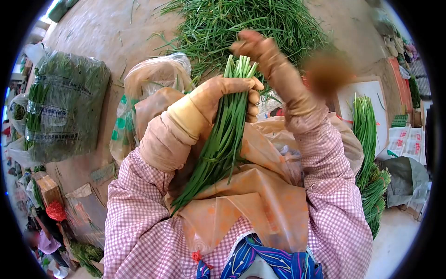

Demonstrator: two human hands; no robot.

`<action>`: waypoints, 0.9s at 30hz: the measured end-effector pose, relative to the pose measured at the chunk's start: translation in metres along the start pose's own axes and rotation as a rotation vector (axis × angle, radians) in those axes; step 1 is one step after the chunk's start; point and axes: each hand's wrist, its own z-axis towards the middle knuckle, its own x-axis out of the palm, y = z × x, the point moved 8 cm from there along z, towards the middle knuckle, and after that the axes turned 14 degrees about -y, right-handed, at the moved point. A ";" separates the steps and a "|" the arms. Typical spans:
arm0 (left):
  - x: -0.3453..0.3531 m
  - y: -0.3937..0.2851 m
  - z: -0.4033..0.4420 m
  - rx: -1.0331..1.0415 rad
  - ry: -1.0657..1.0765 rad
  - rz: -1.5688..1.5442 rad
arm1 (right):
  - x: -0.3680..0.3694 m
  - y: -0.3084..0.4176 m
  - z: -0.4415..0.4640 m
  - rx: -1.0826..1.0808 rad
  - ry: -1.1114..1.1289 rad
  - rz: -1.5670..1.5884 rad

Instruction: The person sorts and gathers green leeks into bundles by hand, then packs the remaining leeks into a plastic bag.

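Observation:
My left hand [232,93], in a pale glove, is wrapped round a bunch of long green stalks [218,139]. Their pale cut ends point up and the leaves hang down over my lap. Just above and to the right of those ends is my right hand [260,46], gloved and smeared by motion, so its fingers and anything between them cannot be made out. Beyond both hands lies a large loose heap of green stalks [251,23]. A brownish plastic apron [251,195] covers my lap.
Bagged greens [69,107] stand at the left, with a clear plastic bag [158,74] nearer me. At the right, bundled stalks [364,130] lie by a white board [378,111]. A cardboard box [48,188] and a person [49,242] are at the lower left.

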 end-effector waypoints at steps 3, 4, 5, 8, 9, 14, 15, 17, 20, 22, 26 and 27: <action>-0.006 0.004 0.008 -0.054 -0.023 -0.037 | 0.020 -0.008 -0.027 0.176 0.139 -0.168; -0.010 0.004 0.010 -0.060 -0.028 -0.086 | 0.001 0.000 -0.015 0.036 -0.032 -0.200; -0.012 0.004 0.012 -0.059 -0.034 -0.089 | -0.015 0.009 -0.010 -0.102 -0.198 -0.229; -0.024 -0.008 0.017 0.015 -0.113 -0.182 | -0.041 0.037 -0.020 -0.311 -0.347 -0.241; -0.023 -0.010 0.016 0.017 -0.115 -0.186 | -0.036 0.043 -0.033 -0.327 -0.270 -0.254; -0.030 -0.012 0.014 0.004 -0.046 -0.226 | 0.039 0.067 -0.106 -0.891 0.256 -0.733; -0.025 -0.013 0.012 0.018 0.035 -0.222 | 0.053 0.065 -0.115 -0.967 0.296 -0.827; -0.001 -0.032 -0.019 0.336 -0.181 0.142 | 0.064 0.052 -0.117 -1.030 0.294 -0.905; -0.021 -0.026 -0.017 0.372 -0.264 0.372 | 0.065 0.034 -0.113 -1.114 0.302 -0.904; -0.025 -0.032 -0.013 0.624 -0.148 0.691 | 0.064 0.037 -0.108 -1.138 0.321 -0.847; -0.030 -0.020 0.022 0.379 0.022 0.304 | 0.025 0.034 -0.071 -0.414 -0.027 -0.222; -0.030 0.003 0.031 -0.051 0.023 -0.151 | 0.010 0.033 -0.060 -0.221 -0.162 0.062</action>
